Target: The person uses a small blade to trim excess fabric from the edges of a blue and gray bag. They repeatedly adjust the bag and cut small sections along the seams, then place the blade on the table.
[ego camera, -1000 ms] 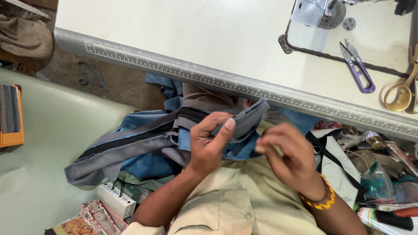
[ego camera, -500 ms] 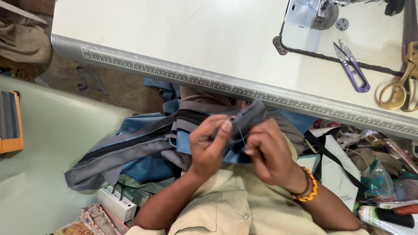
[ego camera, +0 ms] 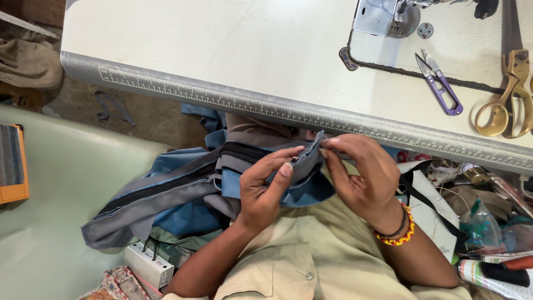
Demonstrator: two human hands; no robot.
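Hands (ego camera: 266,189) pinching fabric edge (ego camera: 308,158)

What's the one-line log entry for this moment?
left hand: gripping grey-blue fabric | right hand: pinching its folded edge | purple snips, gold scissors: untouched on table

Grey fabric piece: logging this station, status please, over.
Left hand and right hand both pinch the grey fabric piece over the lap. Scissors and thread snips lie untouched on the table.
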